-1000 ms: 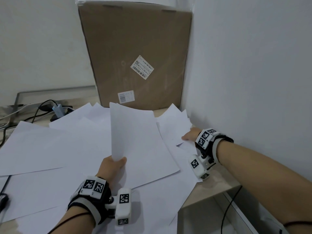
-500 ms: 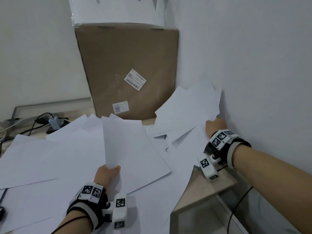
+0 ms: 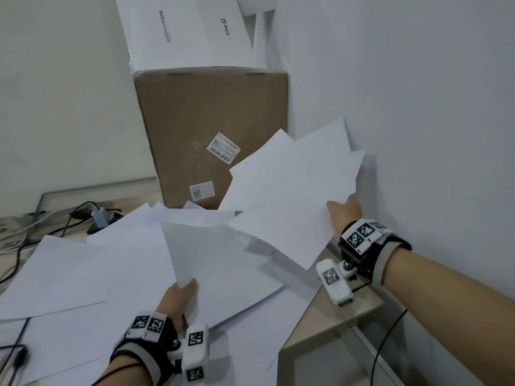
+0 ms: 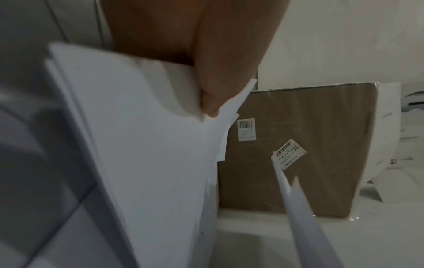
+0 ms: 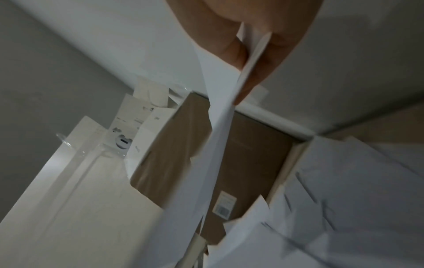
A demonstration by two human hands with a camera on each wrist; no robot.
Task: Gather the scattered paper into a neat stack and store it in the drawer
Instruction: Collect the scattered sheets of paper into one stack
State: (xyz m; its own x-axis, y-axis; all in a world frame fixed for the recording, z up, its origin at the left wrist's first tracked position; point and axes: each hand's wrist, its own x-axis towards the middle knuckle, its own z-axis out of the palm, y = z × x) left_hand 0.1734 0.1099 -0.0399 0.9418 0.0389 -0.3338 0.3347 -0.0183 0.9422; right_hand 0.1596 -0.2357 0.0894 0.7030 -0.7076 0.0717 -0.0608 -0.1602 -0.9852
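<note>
Several white sheets of paper point(image 3: 69, 277) lie scattered over the desk point(image 3: 359, 307). My left hand point(image 3: 178, 296) pinches the near corner of a lifted bunch of sheets point(image 3: 211, 254) in the middle; the left wrist view shows the thumb point(image 4: 213, 94) pressed on that bunch of sheets point(image 4: 146, 145). My right hand point(image 3: 345, 213), by the right wall, pinches a fanned bunch of sheets point(image 3: 292, 185) raised off the desk and tilted up toward the corner. In the right wrist view its fingers point(image 5: 259, 59) clamp the sheets' edge point(image 5: 222, 127). No drawer is in view.
A tall brown cardboard box point(image 3: 211, 140) stands against the back wall with white boxes point(image 3: 189, 32) on top. Cables and an adapter point(image 3: 99, 215) lie at the back left. The desk's right edge drops off beside my right wrist, with a black cable point(image 3: 387, 344) hanging below.
My right hand has lifted its bunch of sheets off the desk and raised it higher along the right wall. My left hand has kept its hold on its bunch.
</note>
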